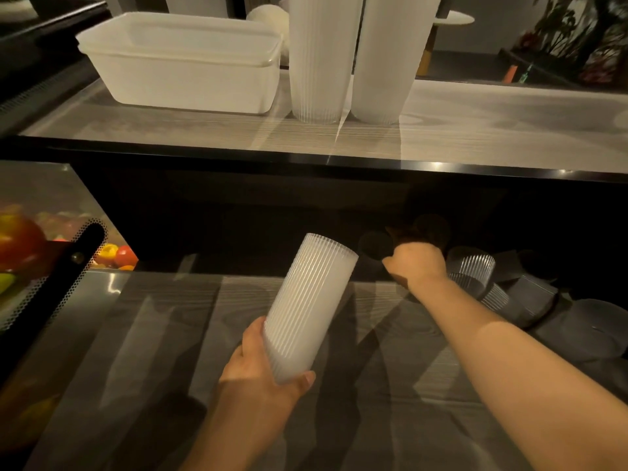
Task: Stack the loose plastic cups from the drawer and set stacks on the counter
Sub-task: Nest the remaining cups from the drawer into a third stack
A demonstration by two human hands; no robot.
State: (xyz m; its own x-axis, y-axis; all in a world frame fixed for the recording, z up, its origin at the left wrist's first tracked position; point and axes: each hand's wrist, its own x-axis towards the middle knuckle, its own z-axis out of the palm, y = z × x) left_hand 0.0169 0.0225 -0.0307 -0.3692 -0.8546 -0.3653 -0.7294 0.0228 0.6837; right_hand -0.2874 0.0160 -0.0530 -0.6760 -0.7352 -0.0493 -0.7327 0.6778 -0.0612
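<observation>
My left hand (261,372) grips the base of a tilted stack of ribbed frosted cups (306,304), its open mouth pointing up and away over the drawer floor (170,351). My right hand (416,263) reaches into the dark back of the drawer, its fingers curled down among the cups there; what they hold is hidden in shadow. Several loose ribbed cups (470,270) lie tumbled at the right of the drawer. Two tall cup stacks (319,59) (387,59) stand upright on the counter (492,130).
A white plastic tub (183,66) sits on the counter left of the stacks. A perforated black panel (51,283) and colourful fruit (20,243) are at the left. A round lid (591,331) lies at the drawer's right edge.
</observation>
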